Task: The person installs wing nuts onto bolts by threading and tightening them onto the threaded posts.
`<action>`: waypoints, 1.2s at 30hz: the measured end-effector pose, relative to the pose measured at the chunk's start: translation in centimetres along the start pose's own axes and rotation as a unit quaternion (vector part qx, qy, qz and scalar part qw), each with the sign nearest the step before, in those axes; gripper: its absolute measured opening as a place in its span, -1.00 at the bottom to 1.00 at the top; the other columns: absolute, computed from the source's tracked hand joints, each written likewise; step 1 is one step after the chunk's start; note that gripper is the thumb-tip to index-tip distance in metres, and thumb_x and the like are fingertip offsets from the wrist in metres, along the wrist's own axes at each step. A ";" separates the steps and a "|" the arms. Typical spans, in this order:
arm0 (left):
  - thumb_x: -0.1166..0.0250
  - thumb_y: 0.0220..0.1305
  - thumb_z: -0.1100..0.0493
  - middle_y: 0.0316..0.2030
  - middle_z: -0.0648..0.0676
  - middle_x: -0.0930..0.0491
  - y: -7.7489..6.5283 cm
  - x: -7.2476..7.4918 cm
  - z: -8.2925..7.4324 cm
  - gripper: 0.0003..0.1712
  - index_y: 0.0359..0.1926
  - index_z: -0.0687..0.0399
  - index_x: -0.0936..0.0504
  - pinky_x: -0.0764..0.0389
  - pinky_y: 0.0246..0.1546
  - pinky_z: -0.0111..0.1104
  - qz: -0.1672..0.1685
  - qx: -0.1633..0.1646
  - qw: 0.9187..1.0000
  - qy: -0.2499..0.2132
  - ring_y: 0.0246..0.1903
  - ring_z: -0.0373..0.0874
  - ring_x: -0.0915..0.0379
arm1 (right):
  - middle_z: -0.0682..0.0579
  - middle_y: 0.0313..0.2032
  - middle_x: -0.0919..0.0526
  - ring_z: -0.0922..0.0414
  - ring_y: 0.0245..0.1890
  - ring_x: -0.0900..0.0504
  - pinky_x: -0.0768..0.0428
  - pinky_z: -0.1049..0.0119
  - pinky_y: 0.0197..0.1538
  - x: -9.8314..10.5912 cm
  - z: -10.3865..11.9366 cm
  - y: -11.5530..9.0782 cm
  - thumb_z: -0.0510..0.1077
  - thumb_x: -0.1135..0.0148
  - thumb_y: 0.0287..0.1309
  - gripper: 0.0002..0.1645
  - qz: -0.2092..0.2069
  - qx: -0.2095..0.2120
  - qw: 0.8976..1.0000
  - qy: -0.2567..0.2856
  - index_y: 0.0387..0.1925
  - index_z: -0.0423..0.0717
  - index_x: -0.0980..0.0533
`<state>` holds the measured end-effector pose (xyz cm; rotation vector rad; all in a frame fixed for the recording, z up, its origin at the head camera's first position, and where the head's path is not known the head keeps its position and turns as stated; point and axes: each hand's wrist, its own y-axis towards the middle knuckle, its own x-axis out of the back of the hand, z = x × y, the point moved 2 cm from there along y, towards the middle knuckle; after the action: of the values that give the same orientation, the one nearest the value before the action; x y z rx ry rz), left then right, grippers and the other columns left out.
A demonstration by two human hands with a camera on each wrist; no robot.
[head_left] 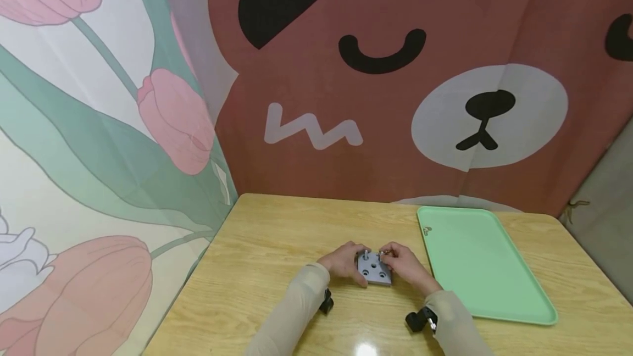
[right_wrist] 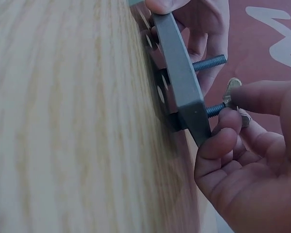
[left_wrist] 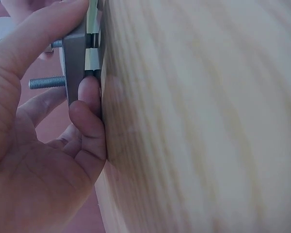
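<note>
My left hand (head_left: 343,262) grips a grey metal plate (head_left: 374,274) with round holes along its left side, low over the table. Two threaded bolts stick up from the plate's far part; one bare bolt (right_wrist: 211,63) shows plainly in the right wrist view. At the other bolt (right_wrist: 214,110), my right hand (head_left: 404,265) pinches a brass-coloured wing nut (right_wrist: 231,90) at the threaded end. In the left wrist view, the left fingers (left_wrist: 89,121) curl beneath the plate edge (left_wrist: 75,60). Whether the plate touches the wood is hard to tell.
A light green tray (head_left: 489,268) lies to the right of my right hand on the wooden table (head_left: 277,235). Behind the table hangs a cloth with a bear print (head_left: 386,169). A tulip-print cloth (head_left: 99,180) hangs at the left. Each wrist carries a small black camera.
</note>
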<state>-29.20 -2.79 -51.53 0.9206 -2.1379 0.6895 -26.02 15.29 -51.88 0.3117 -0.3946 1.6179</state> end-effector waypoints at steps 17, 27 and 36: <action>-0.62 -0.25 0.01 -0.11 -0.12 -0.35 -0.1 0.3 -0.2 -0.08 0.22 -0.11 -0.44 -0.33 -0.14 -0.45 -0.001 -0.011 1.000 0.001 -0.24 -0.31 -0.26 | -0.07 -0.44 -0.46 0.10 -0.49 -0.41 -0.40 0.29 -0.43 0.2 0.4 -0.2 -0.37 0.14 0.29 -0.80 0.006 -0.020 0.999 0.049 -0.21 -0.37 -0.43; -0.62 -0.25 0.01 -0.11 -0.12 -0.35 0.0 0.3 -0.2 -0.08 0.23 -0.10 -0.43 -0.34 -0.13 -0.45 0.000 -0.002 1.000 -0.004 -0.24 -0.30 -0.27 | 0.00 -0.46 -0.48 0.12 -0.48 -0.42 -0.44 0.29 -0.41 0.0 0.2 0.0 -0.28 -0.15 0.21 -0.84 -0.009 -0.007 1.000 -0.005 -0.18 -0.27 -0.50; -0.61 -0.24 0.01 -0.09 -0.11 -0.35 0.0 0.2 -0.1 -0.08 0.24 -0.13 -0.43 -0.34 -0.10 -0.43 0.005 -0.001 1.000 -0.008 -0.22 -0.30 -0.28 | -0.06 -0.42 -0.47 0.11 -0.45 -0.43 -0.43 0.30 -0.39 0.3 0.1 0.1 -0.25 0.22 0.39 -0.70 0.011 -0.042 0.997 0.060 -0.22 -0.32 -0.46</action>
<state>-29.30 -2.78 -51.34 0.9183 -2.1585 0.6866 -26.10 15.53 -51.63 0.1474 -0.3743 1.6273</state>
